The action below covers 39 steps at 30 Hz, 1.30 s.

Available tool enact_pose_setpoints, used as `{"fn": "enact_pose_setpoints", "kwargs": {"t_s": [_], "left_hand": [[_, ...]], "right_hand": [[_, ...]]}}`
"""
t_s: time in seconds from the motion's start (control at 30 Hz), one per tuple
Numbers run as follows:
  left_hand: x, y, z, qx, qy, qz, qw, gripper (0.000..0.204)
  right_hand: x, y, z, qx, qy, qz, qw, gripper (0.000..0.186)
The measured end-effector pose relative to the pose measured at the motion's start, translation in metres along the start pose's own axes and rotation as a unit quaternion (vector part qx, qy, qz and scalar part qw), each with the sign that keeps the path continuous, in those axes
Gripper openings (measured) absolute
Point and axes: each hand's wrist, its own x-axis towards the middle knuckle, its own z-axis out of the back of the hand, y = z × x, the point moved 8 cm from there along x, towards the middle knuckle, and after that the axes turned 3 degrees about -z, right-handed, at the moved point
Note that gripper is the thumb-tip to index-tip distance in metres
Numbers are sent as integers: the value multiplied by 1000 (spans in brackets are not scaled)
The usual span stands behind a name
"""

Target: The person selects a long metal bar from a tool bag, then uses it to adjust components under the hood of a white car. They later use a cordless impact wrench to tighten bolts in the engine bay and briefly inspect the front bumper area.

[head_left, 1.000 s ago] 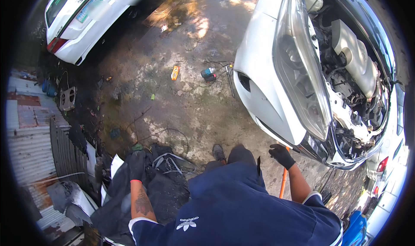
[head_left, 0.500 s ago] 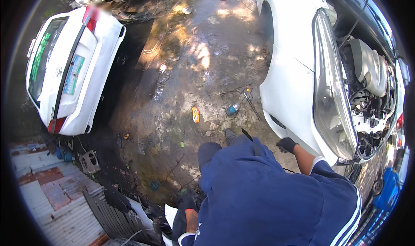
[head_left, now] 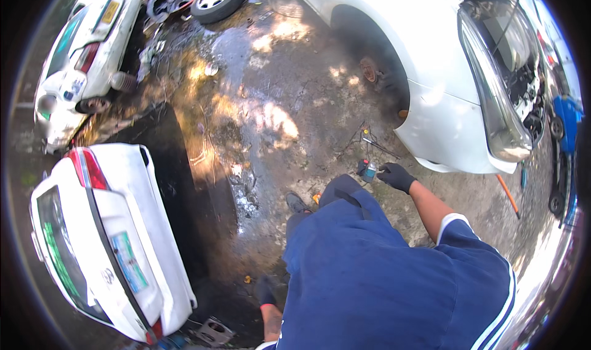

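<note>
My right hand (head_left: pixel 397 178), in a dark glove, reaches out ahead of me with its fingers stretched toward a small bottle (head_left: pixel 369 173) with a blue label. Its fingertips appear beside the bottle; whether they touch it I cannot tell. On the concrete beyond lies a thin dark rod-like tool (head_left: pixel 380 146) with a yellow end piece. My left hand (head_left: pixel 265 290), gloved too, hangs low at my left side over dark, shaded ground. Its fingers blend into the shadow, and nothing can be made out in them. A small orange-yellow packet (head_left: pixel 316 198) lies near my shoe (head_left: pixel 297 202).
A white car (head_left: pixel 443 119) with its hood up and its front wheel off stands at the right. An orange rod (head_left: pixel 508 196) lies past its bumper. White cars (head_left: pixel 132 227) stand at the left. A loose wheel (head_left: pixel 217 0) lies at the far side, beside scrap parts.
My view has turned and shifted toward the car's wheel well. My right hand has gone from beside the bumper to beside the bottle. My left hand is now away from the scrap panels.
</note>
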Motion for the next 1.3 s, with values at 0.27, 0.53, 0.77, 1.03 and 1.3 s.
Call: {"fn": "enact_pose_setpoints", "kwargs": {"t_s": [0.27, 0.53, 0.77, 1.03, 1.3], "left_hand": [[105, -542, -174, 296, 157, -414, 846, 23], [30, -612, -740, 396, 414, -604, 554, 35], [-100, -495, -993, 223, 562, -722, 336, 41], [-119, -471, -1098, -19, 476, -854, 210, 41], [-117, -453, -1166, 69, 435, -894, 84, 33]], "right_hand": [[2, -1, 34, 316, -159, -149, 923, 45], [239, -75, 42, 582, -231, -134, 768, 56], [381, -224, 129, 596, -492, -130, 622, 65], [468, -288, 199, 502, -566, 189, 626, 38], [434, -220, 195, 74, -767, 116, 627, 39]]}}
